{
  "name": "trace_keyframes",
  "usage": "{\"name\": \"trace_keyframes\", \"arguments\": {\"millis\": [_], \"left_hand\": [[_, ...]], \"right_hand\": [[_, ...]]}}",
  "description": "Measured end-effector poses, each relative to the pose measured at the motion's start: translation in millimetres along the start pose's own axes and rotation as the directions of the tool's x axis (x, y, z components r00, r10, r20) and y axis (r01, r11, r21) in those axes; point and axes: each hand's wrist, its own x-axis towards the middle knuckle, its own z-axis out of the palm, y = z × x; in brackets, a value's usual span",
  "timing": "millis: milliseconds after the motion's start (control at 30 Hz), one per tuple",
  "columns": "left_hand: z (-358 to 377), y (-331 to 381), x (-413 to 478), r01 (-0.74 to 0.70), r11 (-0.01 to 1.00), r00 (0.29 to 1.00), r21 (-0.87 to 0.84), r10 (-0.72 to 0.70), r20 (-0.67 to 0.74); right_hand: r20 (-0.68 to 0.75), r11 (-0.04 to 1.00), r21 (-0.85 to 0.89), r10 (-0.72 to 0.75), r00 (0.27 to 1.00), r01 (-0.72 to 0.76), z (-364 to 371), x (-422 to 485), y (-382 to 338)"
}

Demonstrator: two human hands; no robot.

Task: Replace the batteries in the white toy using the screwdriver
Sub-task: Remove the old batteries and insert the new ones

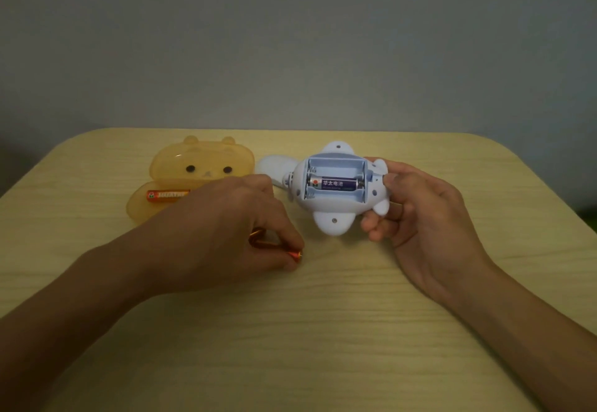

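You're at the battery-swap step: cover off, slots exposed. Your right hand (426, 214) is curled round the right end of the white toy (332, 219), holding it belly-up on the worktop (323, 330), right of centre. The open compartment (336, 166) has three slots. Only the middle one holds a battery (336, 183); the far and near slots look empty. Your left hand (226, 227) pinches an orange battery (295, 254) at the fingertips, low against the worktop, near-left of the toy. More orange shows behind the fingers, maybe a second cell, can't tell.

Next move, my guess: lift that cell, match its flat end to a spring, press it into an empty slot. Screwdriver not in view.

Writing: the purple label on the seated battery reads 华太电池. The spare battery (168, 195) in the orange bear case (200, 166) at left has white capitals, too blurred to read surely.
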Motion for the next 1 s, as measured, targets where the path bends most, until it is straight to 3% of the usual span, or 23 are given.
{"name": "trace_keyframes", "arguments": {"millis": [200,333,667,1000], "left_hand": [[-22,11,3,-0.076,0.96,0.947,-0.268,-0.014,-0.32],[-19,24,18,-0.157,0.944,0.881,-0.29,0.002,-0.472],[5,15,36,-0.209,0.976,0.918,-0.066,0.172,-0.358],[6,13,32,-0.191,0.981,0.934,0.039,0.194,-0.3]], "right_hand": [[0.058,0.998,-0.063,-0.019,0.998,0.022,-2,-1,2],[0.126,0.992,-0.118,-0.037,0.991,0.052,-2,-4,3],[0.183,0.989,-0.14,-0.025,0.983,0.051,-3,-4,2],[0.136,0.984,-0.167,-0.035,0.99,0.058,-2,-7,3]]}}
